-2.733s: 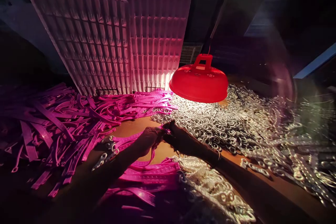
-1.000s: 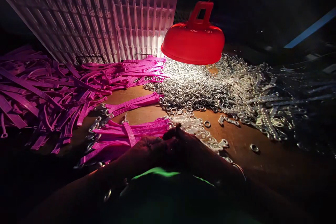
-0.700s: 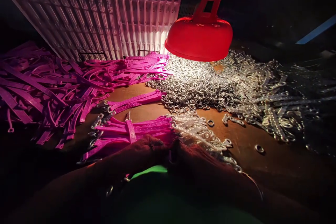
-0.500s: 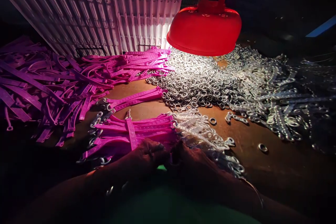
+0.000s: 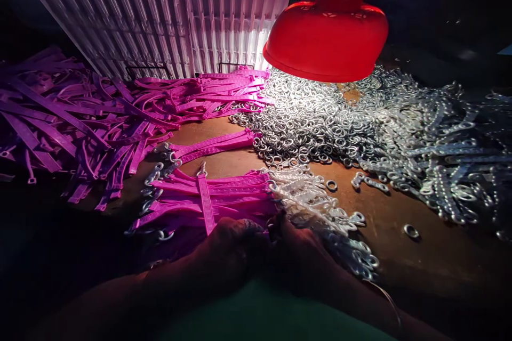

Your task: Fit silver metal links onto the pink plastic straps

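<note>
My left hand (image 5: 234, 242) and my right hand (image 5: 298, 242) are close together at the near edge of a bundle of pink straps (image 5: 236, 202). The fingers of both look closed, pinched inward toward each other. A bit of pink and a dark glint show between them, but shadow hides what they hold. The bundle has metal rings (image 5: 151, 184) along its left ends and pale beaded straps (image 5: 316, 197) running from its right side. One pink strap (image 5: 205, 200) lies crosswise on top, close to my left hand.
A red lamp (image 5: 328, 42) hangs over a big heap of metal rings (image 5: 312, 117). Loose pink straps (image 5: 72, 117) pile up at the left, more pale beaded straps (image 5: 448, 170) at the right. Ribbed pale panels (image 5: 160, 16) stand behind. A single ring (image 5: 411, 231) lies on the brown table (image 5: 440, 261).
The view has shifted slightly, so the lamp and heaps sit further right. My hands remain together, with my right fingers raised a little; the green glimpse between my hands is gone.
</note>
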`<state>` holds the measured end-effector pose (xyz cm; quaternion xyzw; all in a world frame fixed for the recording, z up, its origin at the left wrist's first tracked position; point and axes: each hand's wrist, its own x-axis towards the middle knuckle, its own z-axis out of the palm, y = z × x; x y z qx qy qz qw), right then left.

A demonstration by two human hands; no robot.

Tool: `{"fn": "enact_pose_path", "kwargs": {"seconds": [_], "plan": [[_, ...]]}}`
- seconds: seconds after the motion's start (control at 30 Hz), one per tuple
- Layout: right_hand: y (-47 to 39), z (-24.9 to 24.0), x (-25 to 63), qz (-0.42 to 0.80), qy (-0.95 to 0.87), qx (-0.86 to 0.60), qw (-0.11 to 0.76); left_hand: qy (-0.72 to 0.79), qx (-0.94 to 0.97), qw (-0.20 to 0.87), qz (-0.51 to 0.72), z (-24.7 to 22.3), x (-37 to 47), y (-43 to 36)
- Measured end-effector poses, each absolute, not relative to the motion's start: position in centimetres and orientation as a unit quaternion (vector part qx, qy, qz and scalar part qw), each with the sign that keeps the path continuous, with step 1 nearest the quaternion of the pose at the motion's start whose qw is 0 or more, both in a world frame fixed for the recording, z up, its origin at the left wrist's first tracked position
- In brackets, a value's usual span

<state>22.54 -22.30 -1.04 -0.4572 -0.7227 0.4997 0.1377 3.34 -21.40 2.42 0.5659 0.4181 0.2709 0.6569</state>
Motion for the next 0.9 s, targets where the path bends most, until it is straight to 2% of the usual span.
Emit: {"fn": "enact_pose_path", "kwargs": {"seconds": [0.3,0.63,0.77,0.9], "plan": [[-22.9,-1.7,22.7,0.546,-0.722,-0.419,0.068,0.376,0.527,0.733,0.208,-0.7,2.9,-21.0],[-20.6,2.3,20.6,0.467,-0.781,-0.408,-0.068,0.356,0.462,0.784,0.213,-1.2,3.0,-20.7],[-20.8,1.6,20.5,0.464,-0.795,-0.387,-0.052,0.325,0.418,0.818,0.223,-1.5,3.2,-21.1],[-21.5,0.9,21.3,0.434,-0.819,-0.376,-0.003,0.361,0.411,0.806,0.225,-0.8,3.2,-21.4]]}}
